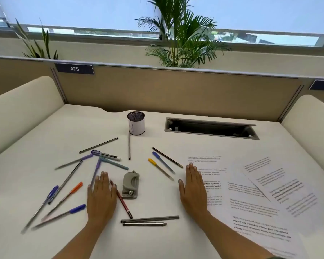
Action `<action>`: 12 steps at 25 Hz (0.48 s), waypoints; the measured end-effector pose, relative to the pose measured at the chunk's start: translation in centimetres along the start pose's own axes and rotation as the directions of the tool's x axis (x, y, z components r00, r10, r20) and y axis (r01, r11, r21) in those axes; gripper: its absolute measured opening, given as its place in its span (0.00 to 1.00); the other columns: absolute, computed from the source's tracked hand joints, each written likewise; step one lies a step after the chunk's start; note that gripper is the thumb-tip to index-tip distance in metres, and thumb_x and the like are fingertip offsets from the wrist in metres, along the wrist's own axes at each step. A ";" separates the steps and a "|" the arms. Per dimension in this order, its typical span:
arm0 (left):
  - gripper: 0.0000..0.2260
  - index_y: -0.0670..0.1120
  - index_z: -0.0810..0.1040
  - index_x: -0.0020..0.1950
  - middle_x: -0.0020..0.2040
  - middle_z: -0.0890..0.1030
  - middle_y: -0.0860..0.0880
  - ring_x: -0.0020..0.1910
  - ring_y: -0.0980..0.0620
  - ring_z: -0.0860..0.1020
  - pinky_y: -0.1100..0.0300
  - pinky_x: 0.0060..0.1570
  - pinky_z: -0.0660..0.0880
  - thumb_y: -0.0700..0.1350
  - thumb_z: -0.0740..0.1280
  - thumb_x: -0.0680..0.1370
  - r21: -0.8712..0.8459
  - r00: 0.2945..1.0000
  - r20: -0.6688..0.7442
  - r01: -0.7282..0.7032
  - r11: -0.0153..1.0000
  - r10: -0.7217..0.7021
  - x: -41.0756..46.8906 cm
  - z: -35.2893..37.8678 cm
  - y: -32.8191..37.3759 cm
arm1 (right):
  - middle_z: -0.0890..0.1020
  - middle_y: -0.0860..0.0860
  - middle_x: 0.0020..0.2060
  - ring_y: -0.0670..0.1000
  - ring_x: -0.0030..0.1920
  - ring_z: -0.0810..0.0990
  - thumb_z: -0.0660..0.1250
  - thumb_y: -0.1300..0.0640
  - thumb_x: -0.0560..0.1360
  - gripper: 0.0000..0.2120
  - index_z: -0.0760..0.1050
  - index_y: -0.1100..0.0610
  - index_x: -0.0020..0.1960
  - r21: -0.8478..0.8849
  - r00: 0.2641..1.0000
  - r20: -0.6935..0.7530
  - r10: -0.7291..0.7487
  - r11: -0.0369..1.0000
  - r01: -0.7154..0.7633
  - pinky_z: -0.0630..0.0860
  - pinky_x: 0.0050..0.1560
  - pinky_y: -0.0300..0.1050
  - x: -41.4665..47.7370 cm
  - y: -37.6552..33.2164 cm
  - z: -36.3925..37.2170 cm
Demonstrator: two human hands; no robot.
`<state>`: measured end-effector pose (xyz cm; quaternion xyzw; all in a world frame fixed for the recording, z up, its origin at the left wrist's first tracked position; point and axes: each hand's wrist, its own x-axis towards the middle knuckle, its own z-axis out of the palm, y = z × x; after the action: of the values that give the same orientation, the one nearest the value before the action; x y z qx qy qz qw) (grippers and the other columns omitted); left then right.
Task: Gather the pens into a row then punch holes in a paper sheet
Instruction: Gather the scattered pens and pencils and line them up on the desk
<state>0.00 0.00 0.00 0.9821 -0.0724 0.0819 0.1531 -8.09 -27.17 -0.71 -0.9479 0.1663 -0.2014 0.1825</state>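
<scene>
Pens lie scattered around the punch; my left hand and right hand rest flat either side. A hasty sweep could roll some away.

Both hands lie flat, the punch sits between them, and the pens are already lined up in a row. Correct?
No. The head view shows the pens scattered at all angles across the desk, not in a row. The rest holds: left hand and right hand lie flat, with the punch between them.
</scene>
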 end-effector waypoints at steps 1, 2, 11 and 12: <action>0.25 0.41 0.51 0.77 0.78 0.57 0.44 0.77 0.47 0.55 0.47 0.76 0.48 0.50 0.47 0.82 -0.020 0.999 0.028 0.035 0.999 -0.035 0.1 0.2 -0.1 | 0.53 0.53 0.77 0.51 0.78 0.51 0.55 0.51 0.81 0.29 0.51 0.60 0.77 0.000 1.000 0.019 0.011 1.000 -0.011 0.43 0.77 0.42 -0.1 0.1 0.2; 0.25 0.42 0.49 0.78 0.78 0.55 0.46 0.78 0.48 0.53 0.47 0.76 0.46 0.49 0.49 0.83 -0.054 0.997 0.054 0.052 0.997 -0.050 0.2 0.3 -0.1 | 0.52 0.52 0.78 0.50 0.78 0.50 0.54 0.50 0.81 0.29 0.49 0.59 0.77 -0.011 0.999 0.049 0.005 1.000 -0.005 0.43 0.77 0.42 -0.1 0.2 0.3; 0.26 0.43 0.51 0.78 0.78 0.57 0.47 0.77 0.49 0.53 0.50 0.76 0.42 0.48 0.53 0.82 -0.108 0.993 0.090 0.090 0.990 -0.080 0.6 1.0 -0.5 | 0.51 0.52 0.78 0.49 0.78 0.47 0.51 0.48 0.82 0.29 0.48 0.59 0.77 -0.072 0.987 0.160 0.029 0.997 -0.018 0.42 0.77 0.43 -0.4 0.8 1.7; 0.25 0.43 0.51 0.78 0.78 0.58 0.46 0.77 0.49 0.54 0.50 0.76 0.42 0.48 0.53 0.82 -0.118 0.994 0.085 0.085 0.989 -0.075 0.6 1.1 -0.4 | 0.52 0.52 0.78 0.49 0.78 0.48 0.52 0.48 0.81 0.29 0.48 0.59 0.77 -0.072 0.987 0.155 0.031 0.997 -0.020 0.42 0.77 0.43 -0.4 0.8 1.8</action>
<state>0.84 0.01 -1.01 0.9756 -0.0439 0.0314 0.2128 -7.81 -27.22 -2.75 -0.9644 0.1706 -0.1184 0.1639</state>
